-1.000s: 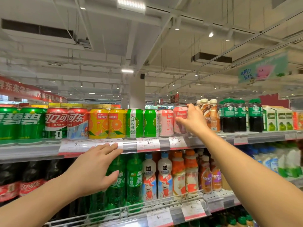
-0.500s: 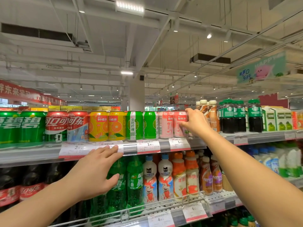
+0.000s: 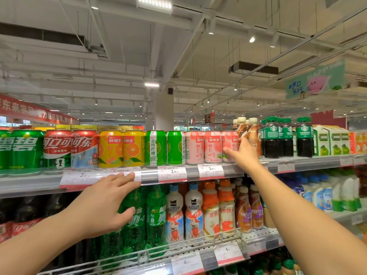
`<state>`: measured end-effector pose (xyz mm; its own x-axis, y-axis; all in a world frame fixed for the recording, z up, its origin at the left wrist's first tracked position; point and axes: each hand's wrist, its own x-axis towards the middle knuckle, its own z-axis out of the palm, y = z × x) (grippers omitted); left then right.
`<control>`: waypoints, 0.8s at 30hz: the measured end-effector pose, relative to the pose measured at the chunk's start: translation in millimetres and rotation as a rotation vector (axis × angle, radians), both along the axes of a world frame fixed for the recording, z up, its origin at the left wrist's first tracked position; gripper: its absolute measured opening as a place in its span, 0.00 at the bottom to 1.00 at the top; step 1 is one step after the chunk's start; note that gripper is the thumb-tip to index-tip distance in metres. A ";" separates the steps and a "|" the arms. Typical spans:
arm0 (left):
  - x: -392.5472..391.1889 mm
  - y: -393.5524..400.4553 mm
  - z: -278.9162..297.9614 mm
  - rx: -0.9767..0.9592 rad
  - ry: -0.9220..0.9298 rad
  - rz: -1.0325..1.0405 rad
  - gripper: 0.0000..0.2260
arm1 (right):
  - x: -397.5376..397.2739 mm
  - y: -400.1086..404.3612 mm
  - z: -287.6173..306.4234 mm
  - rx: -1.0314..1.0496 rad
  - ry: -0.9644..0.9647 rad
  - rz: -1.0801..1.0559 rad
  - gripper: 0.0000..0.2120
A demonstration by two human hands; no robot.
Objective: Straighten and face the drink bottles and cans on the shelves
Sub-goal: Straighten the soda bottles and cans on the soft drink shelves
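Top shelf (image 3: pixel 305 162), left to right: soda cans (image 3: pixel 57 148), juice cans (image 3: pixel 123 148), lime cans (image 3: pixel 165 147), peach cans (image 3: pixel 204 146), then tea bottles (image 3: pixel 252 132), coffee bottles (image 3: pixel 278 136) and cartons (image 3: pixel 331 140). Right hand (image 3: pixel 243 153) at the rightmost peach can (image 3: pixel 230 145). Left hand (image 3: pixel 105 203) on the shelf edge, in front of the lower-shelf bottles (image 3: pixel 194 213).

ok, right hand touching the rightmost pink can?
Touching. Head view: the right hand grips the rightmost pink can, thumb across its front, fingers behind its right side.

Pink peach-printed cans (image 3: pixel 212 147), green lime cans (image 3: pixel 155 147), orange-patterned yellow cans (image 3: pixel 121 148).
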<state>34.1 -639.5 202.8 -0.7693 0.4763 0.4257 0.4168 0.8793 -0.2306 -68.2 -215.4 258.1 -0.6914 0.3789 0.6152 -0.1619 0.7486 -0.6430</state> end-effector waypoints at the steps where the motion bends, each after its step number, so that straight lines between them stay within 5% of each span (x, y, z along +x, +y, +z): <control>1: 0.1 0.3 0.3 0.004 -0.002 0.001 0.42 | 0.1 0.6 -0.1 0.002 0.005 -0.002 0.30; 9: 2.2 2.4 -0.7 0.021 -0.021 0.011 0.42 | 16.1 -0.1 7.0 -0.016 -0.075 0.114 0.23; 15: 1.8 -0.4 0.0 0.066 -0.030 -0.011 0.41 | 15.8 -4.4 8.1 0.043 -0.061 -0.019 0.22; 20: 0.9 -4.1 -0.6 0.079 -0.035 -0.048 0.35 | 32.6 -44.0 6.1 0.159 0.143 -0.182 0.28; 24: 5.3 -6.0 -6.1 0.075 -0.037 -0.083 0.30 | 65.2 -98.1 -10.6 0.330 0.326 0.017 0.13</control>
